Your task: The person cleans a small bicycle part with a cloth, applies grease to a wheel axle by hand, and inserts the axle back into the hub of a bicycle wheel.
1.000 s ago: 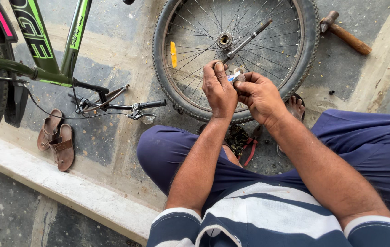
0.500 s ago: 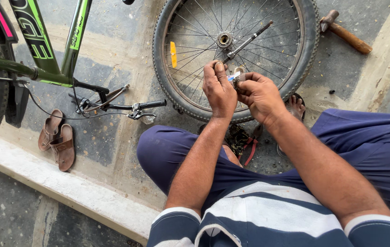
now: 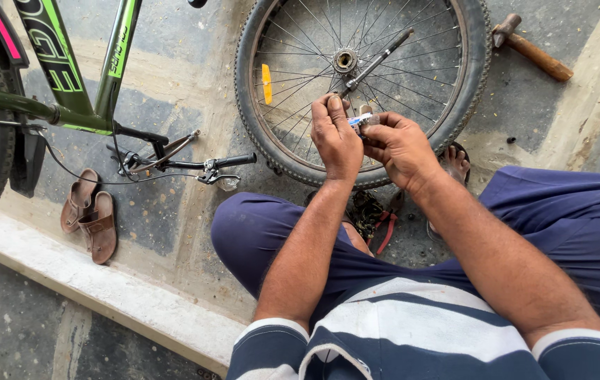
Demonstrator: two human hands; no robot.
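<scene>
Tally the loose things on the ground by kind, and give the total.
Bicycle wheel: 1
Hammer: 1
Brown sandals: 2
Long tool lying on the wheel: 1
Total: 5

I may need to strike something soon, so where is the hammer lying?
The hammer lies on the concrete at the top right of the head view, just outside the bicycle wheel.

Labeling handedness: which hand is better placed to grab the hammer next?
Likely the right hand: the hammer lies up on its side. The left hand sits further away, and both pinch a small metal part.
</scene>
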